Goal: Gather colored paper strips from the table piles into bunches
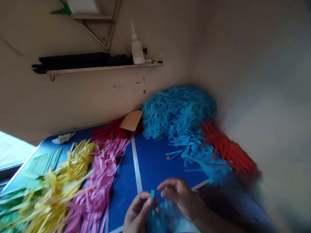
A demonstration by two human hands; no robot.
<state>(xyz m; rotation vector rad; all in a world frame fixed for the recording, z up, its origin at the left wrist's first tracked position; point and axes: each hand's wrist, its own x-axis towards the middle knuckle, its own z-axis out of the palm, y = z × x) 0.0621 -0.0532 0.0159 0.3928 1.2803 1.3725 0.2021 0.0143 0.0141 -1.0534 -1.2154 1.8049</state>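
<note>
Near the bottom edge of the head view, my left hand (pixel 139 212) pinches a light-blue paper fringe (pixel 156 220) between thumb and fingers; its small folded top sticks up above the fingertips. The rest of the fringe hangs below the hand and is blurred. Just to the right, my right hand (pixel 178 195) is raised with its fingers bent and a little apart, close to the fringe's top but not on it. I see nothing between those fingers. Beyond the hands, loose light-blue paper fringes (pixel 206 158) lie in front of a large light-blue fringed heap (pixel 178 108).
Pink (pixel 102 181), yellow (pixel 65 184) and green fringes (pixel 40 165) cover the left of the blue table (pixel 150 158). Red fringes (pixel 230 150) lie at the right wall. An orange card (pixel 131 120) rests at the back. A wall shelf (pixel 104 68) holds a white bottle (pixel 137 51).
</note>
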